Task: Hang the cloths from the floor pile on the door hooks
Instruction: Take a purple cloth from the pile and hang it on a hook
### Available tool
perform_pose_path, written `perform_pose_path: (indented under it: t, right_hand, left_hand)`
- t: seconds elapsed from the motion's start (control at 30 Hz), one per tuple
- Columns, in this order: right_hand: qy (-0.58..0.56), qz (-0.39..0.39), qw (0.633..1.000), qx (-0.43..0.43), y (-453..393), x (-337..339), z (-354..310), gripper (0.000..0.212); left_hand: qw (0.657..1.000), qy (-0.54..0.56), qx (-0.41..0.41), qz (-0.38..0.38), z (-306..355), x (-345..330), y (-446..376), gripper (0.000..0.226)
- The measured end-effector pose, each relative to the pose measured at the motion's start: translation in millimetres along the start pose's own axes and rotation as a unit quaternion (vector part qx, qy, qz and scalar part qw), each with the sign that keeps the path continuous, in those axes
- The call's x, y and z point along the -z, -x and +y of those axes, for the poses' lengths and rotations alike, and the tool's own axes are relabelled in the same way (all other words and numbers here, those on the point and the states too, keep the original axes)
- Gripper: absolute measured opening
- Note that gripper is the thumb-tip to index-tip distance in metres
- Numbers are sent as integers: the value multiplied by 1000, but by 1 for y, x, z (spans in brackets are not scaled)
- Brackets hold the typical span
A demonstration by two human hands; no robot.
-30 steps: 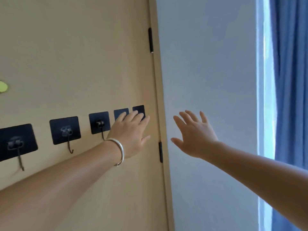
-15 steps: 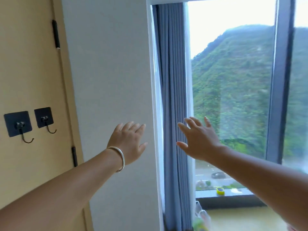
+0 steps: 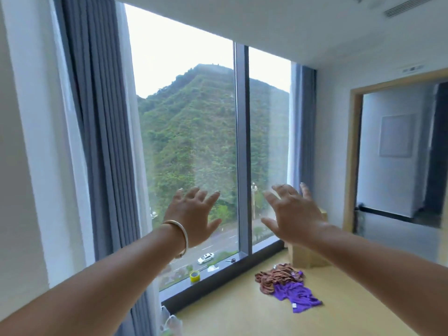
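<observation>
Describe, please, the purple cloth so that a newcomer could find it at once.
Start at the big floor-to-ceiling window and look down to the yellowish floor at its right end. A small pile lies there in front of a cardboard box; the flat, bright purple cloth spreads nearest you, beside the crumpled brown cloth.

We face a tall window (image 3: pixel 189 146) split by a dark upright post (image 3: pixel 242 151), with a green hill (image 3: pixel 194 132) and a road (image 3: pixel 213 241) outside in flat daylight. Grey curtains (image 3: pixel 104 132) hang at nine o'clock, a wood-framed doorway (image 3: pixel 351 156) stands at three, and the yellowish floor (image 3: pixel 242 314) spreads at five. A tape roll (image 3: pixel 194 276) sits on the sill.
</observation>
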State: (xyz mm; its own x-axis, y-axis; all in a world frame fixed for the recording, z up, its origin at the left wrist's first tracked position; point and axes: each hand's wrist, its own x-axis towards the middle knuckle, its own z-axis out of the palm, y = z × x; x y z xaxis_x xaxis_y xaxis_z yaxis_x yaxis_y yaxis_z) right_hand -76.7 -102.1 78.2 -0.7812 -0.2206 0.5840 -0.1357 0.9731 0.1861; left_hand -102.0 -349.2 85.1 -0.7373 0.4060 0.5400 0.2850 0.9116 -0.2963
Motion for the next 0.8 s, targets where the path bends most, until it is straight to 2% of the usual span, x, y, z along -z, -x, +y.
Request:
perform_pose_path:
  t: [0.23, 0.53, 0.8]
  right_hand:
    - [65, -32, 991, -113, 37, -11, 133, 66]
    - [141, -69, 959, -235, 105, -10, 257, 65]
    - [191, -98, 928, -303, 146, 9, 342, 64]
  left_hand:
    - [994, 59, -89, 29, 120, -28, -88, 73]
    - [975, 105, -180, 71, 259, -38, -166, 74]
    - [953, 153, -241, 98, 362, -42, -217, 72]
